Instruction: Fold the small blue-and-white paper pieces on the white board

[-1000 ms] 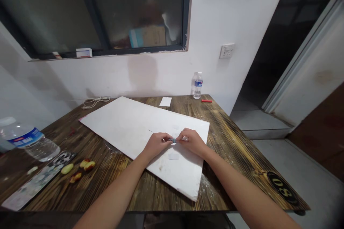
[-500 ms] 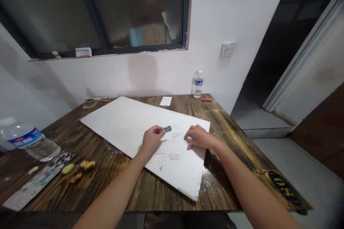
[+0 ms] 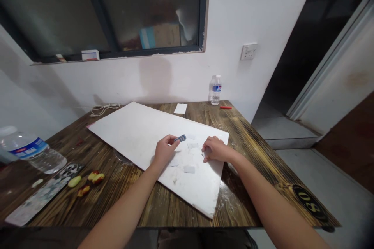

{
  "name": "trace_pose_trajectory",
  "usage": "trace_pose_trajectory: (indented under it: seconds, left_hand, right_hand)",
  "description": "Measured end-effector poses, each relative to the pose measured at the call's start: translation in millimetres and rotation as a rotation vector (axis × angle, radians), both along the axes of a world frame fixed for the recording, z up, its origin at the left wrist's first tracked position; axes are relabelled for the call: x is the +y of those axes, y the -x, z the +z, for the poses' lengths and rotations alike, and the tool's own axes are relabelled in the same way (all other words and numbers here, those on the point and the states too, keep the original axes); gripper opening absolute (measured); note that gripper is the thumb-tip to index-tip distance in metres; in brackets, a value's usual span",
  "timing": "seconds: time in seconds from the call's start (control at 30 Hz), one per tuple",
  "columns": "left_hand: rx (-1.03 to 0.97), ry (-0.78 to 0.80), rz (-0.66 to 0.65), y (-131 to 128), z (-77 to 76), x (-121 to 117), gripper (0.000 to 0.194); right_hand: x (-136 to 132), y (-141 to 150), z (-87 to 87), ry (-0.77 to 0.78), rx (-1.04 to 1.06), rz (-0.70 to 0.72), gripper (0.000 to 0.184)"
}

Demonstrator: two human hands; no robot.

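Note:
Between the thumb and fingers of my left hand [image 3: 165, 149] is a small dark blue-grey printed piece [image 3: 180, 138], held just above the white board [image 3: 140, 124]. My right hand [image 3: 215, 149] is at the board's right end, its fingers curled in a pinch. A thin edge of a small paper slip [image 3: 203, 155] shows between its fingertips; the rest is hidden. Several small white slips lie flat on the board between and below the hands, among them one slip [image 3: 193, 145] near the right fingertips and another slip [image 3: 189, 169] lower down.
The board lies slanted on a wooden table [image 3: 245, 186]. At left are a large water bottle [image 3: 35, 151], a long patterned box [image 3: 43, 198] and several fruit pieces [image 3: 96, 177]. Along the back are a cable [image 3: 104, 109], a white card [image 3: 180, 108], a small bottle [image 3: 216, 90] and a red stick [image 3: 225, 107].
My right fingers have closed together and a slip edge now shows between them. My left hand keeps its hold on the printed piece, almost unmoved.

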State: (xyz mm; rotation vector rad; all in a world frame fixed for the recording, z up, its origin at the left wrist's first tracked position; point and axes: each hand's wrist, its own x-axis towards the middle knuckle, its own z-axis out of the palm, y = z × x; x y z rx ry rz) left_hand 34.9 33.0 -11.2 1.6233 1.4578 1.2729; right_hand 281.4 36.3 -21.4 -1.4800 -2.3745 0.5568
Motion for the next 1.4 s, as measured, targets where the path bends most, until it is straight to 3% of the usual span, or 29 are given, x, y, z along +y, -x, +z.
trace_pose_trajectory:
  seconds: [0.1, 0.3, 0.4, 0.47, 0.57, 0.73, 0.93, 1.17, 1.4]
  left_hand:
    - [-0.01, 0.001, -0.008, 0.7, -0.9, 0.6, 0.02]
    - [-0.022, -0.005, -0.024, 0.1, -2.2, 2.0, 0.021]
    - [-0.024, -0.008, -0.036, 0.5, -3.4, 2.4, 0.02]
    - [-0.015, -0.009, -0.039, 0.6, -3.5, 1.8, 0.019]
    - [0.015, -0.006, -0.046, -0.2, -2.3, -0.1, 0.017]
    - [0.04, -0.006, -0.086, -2.3, -0.3, -3.4, 0.017]
    - [0.022, 0.003, -0.163, -0.9, -5.2, -2.6, 0.016]
    - [0.031, 0.02, -0.25, -2.2, -3.5, -5.3, 0.022]
    - [-0.049, 0.118, -0.331, -4.8, 1.4, -9.8, 0.028]
  right_hand:
    - [-1.0, -0.5, 1.7, -0.027, 0.054, 0.008, 0.034]
    - [-1.6, -1.3, 4.8, 0.142, 0.36, 0.051, 0.018]
    - [-2.2, 1.0, 9.6, 0.127, 0.491, 0.069, 0.013]
    - [-3.6, 3.8, 14.1, 0.067, 0.574, 0.149, 0.018]
    - [-8.3, 10.3, 19.1, -0.049, 0.708, 0.146, 0.027]
    - [-20.1, 26.8, 19.8, 0.1, 0.867, 0.123, 0.031]
    - [-23.9, 39.2, 15.4, 0.038, 0.836, 0.181, 0.034]
    - [-19.3, 39.4, 4.0, -0.069, 0.754, -0.038, 0.025]
    - [-21.0, 40.0, 3.1, -0.185, 0.671, -0.14, 0.016]
